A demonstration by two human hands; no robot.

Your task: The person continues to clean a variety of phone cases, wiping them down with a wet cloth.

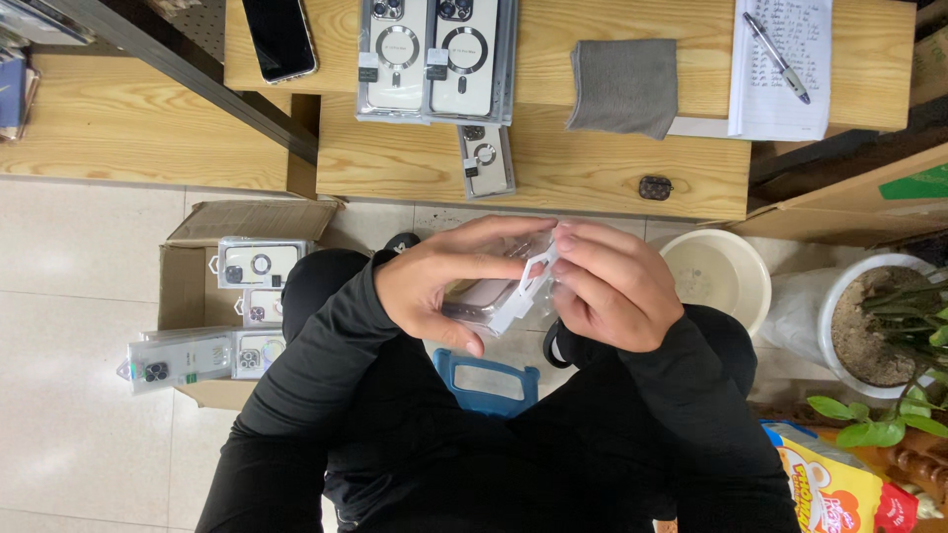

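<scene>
My left hand (444,281) and my right hand (612,286) meet in front of me over my lap. Together they hold a clear plastic phone-case package (484,296) with a white insert (521,291) sticking out of it. The left hand cups the package from the left, its fingers curled around it. The fingertips of the right hand pinch the white insert at its top. Both arms wear black sleeves. Much of the package is hidden behind my fingers.
A wooden bench (553,163) ahead carries packaged phone cases (434,59), a black phone (279,38), a grey cloth (624,84), and a notepad with a pen (780,64). An open cardboard box (197,296) of cases sits left. White bucket (719,271) and potted plant (889,316) stand right.
</scene>
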